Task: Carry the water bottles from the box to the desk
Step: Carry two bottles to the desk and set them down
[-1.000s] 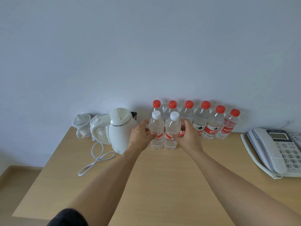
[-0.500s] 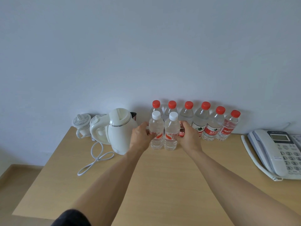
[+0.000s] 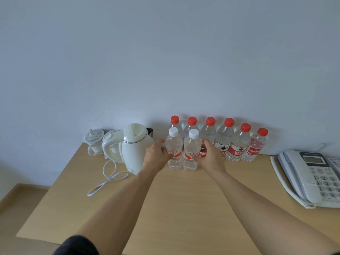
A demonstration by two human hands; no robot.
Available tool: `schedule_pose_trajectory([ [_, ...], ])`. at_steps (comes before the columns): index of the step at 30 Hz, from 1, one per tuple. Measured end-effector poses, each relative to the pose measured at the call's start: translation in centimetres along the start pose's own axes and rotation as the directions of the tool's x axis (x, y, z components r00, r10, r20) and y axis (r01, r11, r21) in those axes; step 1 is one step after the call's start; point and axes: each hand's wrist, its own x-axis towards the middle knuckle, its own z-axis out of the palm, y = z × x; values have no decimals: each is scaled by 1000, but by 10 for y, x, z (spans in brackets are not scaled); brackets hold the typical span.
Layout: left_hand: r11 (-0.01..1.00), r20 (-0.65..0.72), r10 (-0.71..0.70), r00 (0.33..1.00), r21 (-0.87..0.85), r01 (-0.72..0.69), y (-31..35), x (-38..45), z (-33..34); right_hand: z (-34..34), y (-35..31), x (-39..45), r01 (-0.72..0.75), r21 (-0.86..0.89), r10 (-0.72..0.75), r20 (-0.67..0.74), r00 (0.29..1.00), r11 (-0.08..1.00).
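since the earlier frame hardly anything had shifted from what i could see: both hands stayed on the two white-capped bottles, which stood in the same spot on the desk [image 3: 184,208], a smooth pale wood-grain top.

from the left, a patterned ceramic lidded cup [image 3: 94,140] sat by the wall, then a glossy white plastic kettle [image 3: 135,148] with a metal band, its white cord [image 3: 108,178] looped on the desk. the left hand [image 3: 156,156] gripped the left white-capped bottle [image 3: 174,150], fingers curled round its label, just beside the kettle. that clear ribbed bottle stood upright, touching the right white-capped bottle [image 3: 191,151], which the right hand [image 3: 211,157] held the same way. so each hand was clamped on its own bottle, the pair pressed between them.

behind them a row of six red-capped bottles [image 3: 239,142] lined the plain wall, the two leftmost partly hidden by the front pair; the right hand's fingers reached in close against that row. well to the right lay a grey-white telephone [image 3: 311,173] with a small display and keypad.
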Motion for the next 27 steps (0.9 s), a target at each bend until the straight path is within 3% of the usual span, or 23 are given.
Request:
schedule_pose_trajectory([
  [7, 999, -78, 23, 997, 51, -19, 16, -4, -23, -15, -5, 4, -13, -10, 13, 19, 1000, 1000],
  [14, 960, -265, 209, 941, 240, -145, 55, 14, -61, -49, -16, 1, -45, -87, 37, -88, 995, 995],
  [20, 878, -143, 372, 917, 376, -297, 100, 23, -69, -79, -35, -7, -59, -217, 25, -157, 987, 974],
  [27, 751, 89, 491, 866, 460, -473, 145, 6, -45, -118, -41, -40, -192, -268, 131, -227, 965, 944],
])
